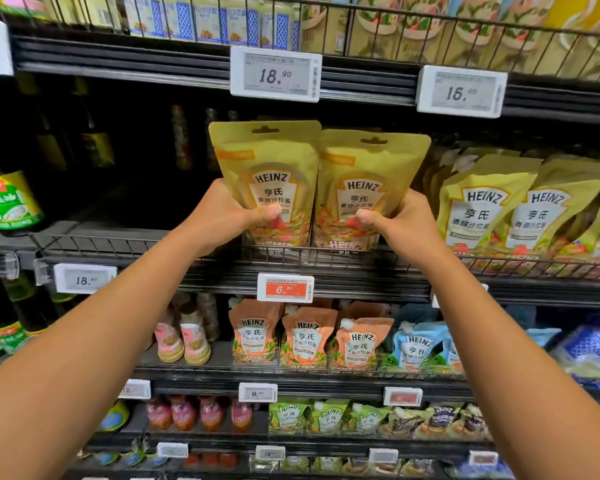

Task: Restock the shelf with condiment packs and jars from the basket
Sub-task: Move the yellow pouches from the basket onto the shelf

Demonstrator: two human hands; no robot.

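Head view: left Heinz salad-dressing pouch [267, 174] and right Heinz salad-dressing pouch [369, 181] upright, side by side, touching, bases behind wire front rail [118, 244] of middle shelf; seated or not, cannot tell. Left grip [222, 214] curled round left pouch, thumb on front; right grip [400, 220] same on right pouch. Step: placing pair beside leaning same-brand pouch row [478, 206]. Next: seat bases flat, release without toppling. Basket not in view.
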